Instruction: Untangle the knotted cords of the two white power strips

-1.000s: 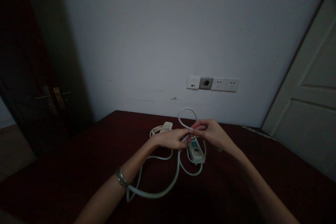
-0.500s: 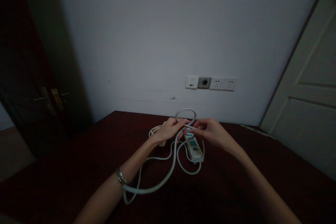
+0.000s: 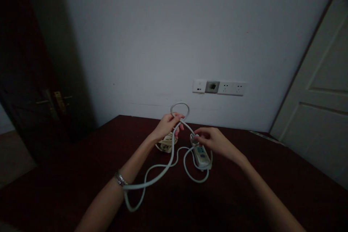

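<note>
A white power cord [image 3: 172, 157] forms a raised loop above my left hand [image 3: 169, 125], which pinches it where the strands cross. From there the cord curves down toward my left wrist, beside the metal bracelet, and bends back over the table. My right hand [image 3: 211, 138] has its fingertips closed on another stretch of the cord, just over the far end of a white power strip [image 3: 202, 157]. The strip lies on the table, and part of its top is hidden by those fingers. Behind my left hand sits a second coiled cord [image 3: 166, 145], partly covered.
The dark red table [image 3: 95, 159] reaches back to a pale wall. Wall sockets [image 3: 231, 88] are mounted above its back edge. A dark door with a handle [image 3: 58, 102] stands at left, and a white panelled door [image 3: 326, 98] at right. A thin strip [image 3: 268, 137] lies near the right back edge.
My left hand has moved left and up with the cord loop, uncovering more of the coiled cord. My right hand stays near the strip, a little lower, with a longer stretch of cord between the hands.
</note>
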Tool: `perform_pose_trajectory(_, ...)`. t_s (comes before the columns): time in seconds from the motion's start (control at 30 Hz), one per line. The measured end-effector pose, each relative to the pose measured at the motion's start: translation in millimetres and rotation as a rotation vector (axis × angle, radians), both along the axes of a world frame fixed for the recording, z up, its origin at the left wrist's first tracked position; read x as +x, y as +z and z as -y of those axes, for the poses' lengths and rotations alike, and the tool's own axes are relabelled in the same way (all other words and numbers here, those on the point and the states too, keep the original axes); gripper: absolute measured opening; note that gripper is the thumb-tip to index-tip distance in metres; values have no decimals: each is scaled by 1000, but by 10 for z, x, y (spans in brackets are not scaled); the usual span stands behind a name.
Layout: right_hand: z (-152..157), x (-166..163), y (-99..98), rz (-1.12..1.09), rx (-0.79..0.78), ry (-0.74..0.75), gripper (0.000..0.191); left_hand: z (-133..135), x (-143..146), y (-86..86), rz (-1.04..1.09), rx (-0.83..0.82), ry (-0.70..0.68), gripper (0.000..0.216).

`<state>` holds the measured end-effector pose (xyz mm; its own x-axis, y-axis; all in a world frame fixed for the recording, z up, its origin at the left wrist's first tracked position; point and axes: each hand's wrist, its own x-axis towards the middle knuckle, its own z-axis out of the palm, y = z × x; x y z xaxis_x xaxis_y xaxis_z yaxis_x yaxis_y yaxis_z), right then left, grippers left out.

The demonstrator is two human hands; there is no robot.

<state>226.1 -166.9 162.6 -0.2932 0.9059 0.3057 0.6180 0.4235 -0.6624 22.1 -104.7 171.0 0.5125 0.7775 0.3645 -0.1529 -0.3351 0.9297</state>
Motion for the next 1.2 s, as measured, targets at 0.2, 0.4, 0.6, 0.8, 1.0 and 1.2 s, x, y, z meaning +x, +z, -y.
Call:
perform_pose_trajectory(0.2, -103, -85, -97, -385, -357, -21, 42, 69, 25, -20, -64, -18, -131, 45)
perform_pose_trajectory(0.4, -225, -89, -161, -774, -325, -143, 34, 184, 109, -66, -155, -46, -356, 56)
perform_pose_trajectory(0.6, -278, 32, -191, -1076, -281, -146, 44, 176, 165, -121, -180, -79, -405, 58)
perform_pose_trajectory(0.8, -225, 96, -100, -910, -299, -51, 42, 108, 130, -143, -120, -186, -460, 45)
perform_pose_trajectory(1.0, -160, 117, -52, -792, -261, 13, 40, 73, 113, -172, -177, -219, -358, 35)
perform_pose_trajectory(1.2, -58, 48, 9, -815, -266, 149, 30, 54, 118, -180, -240, -268, -346, 27)
